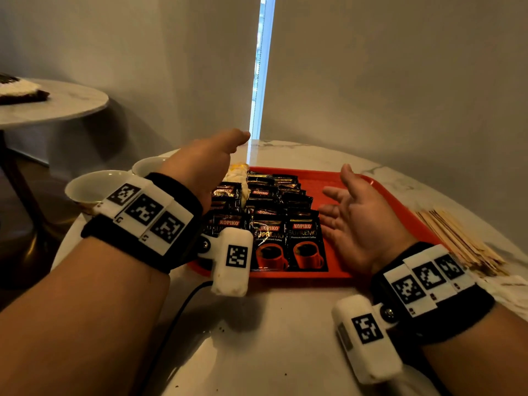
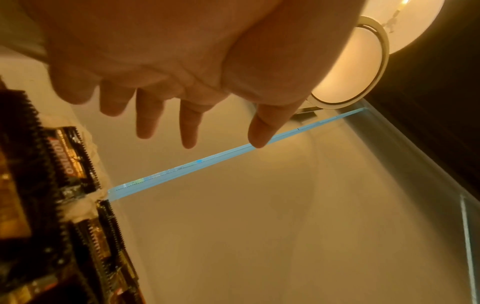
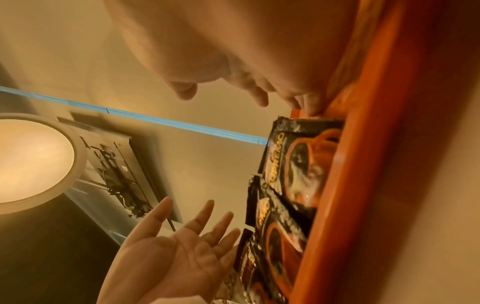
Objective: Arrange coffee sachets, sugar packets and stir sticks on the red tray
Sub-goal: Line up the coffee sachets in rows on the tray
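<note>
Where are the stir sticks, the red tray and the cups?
stir sticks (image 1: 460, 238): head view, middle of the bundle.
red tray (image 1: 328, 181): head view, bare floor.
cups (image 1: 88, 187): head view, nearer cup's inside.

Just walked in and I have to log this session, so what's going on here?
A person is laying out coffee supplies on a red tray. Black coffee sachets lie in overlapping rows on its left part, with pale packets among them. The stir sticks sit on the table right of the tray. The left hand and right hand are open above the tray, holding nothing.
</note>
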Available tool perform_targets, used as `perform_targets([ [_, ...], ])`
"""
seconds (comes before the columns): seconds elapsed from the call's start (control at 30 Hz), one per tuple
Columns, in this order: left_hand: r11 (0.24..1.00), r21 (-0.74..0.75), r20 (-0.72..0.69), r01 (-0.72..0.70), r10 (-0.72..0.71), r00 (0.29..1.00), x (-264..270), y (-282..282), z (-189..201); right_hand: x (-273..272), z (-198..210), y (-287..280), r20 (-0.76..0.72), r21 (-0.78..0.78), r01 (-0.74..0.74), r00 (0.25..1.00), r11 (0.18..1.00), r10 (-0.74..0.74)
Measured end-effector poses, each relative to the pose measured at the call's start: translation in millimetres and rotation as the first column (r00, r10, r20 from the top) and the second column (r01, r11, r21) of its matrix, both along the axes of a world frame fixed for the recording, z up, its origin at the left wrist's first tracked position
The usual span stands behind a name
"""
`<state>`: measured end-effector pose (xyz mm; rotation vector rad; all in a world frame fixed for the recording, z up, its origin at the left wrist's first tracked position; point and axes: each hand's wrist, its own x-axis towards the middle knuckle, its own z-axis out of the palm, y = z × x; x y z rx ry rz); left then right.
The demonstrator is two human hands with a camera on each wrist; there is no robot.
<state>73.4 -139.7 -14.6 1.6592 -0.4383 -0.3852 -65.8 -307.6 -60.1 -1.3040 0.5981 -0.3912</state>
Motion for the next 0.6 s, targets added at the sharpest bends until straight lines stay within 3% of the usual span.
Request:
perform_targets([
  [0.17, 1.000, -0.015, -0.144, -0.002, -0.001, 0.990, 4.1, -5.8, -1.3, -0.9, -1.5, 6.6, 0.020, -0.015, -0.091, 0.996, 0.996, 0.092],
  [0.43, 0.999, -0.044, -0.144, 0.009, -0.015, 0.989, 15.4, -7.8, -7.1, -1.5, -1.7, -0.6, 0.050, 0.030, -0.077, 0.996, 0.997, 0.075],
  [0.6, 0.974, -0.224, -0.222, 0.009, -0.060, 0.973, 12.9, -5.6, -3.6, -1.1, -2.0, 5.7, 0.050, 0.049, -0.127, 0.991, 0.991, 0.124],
])
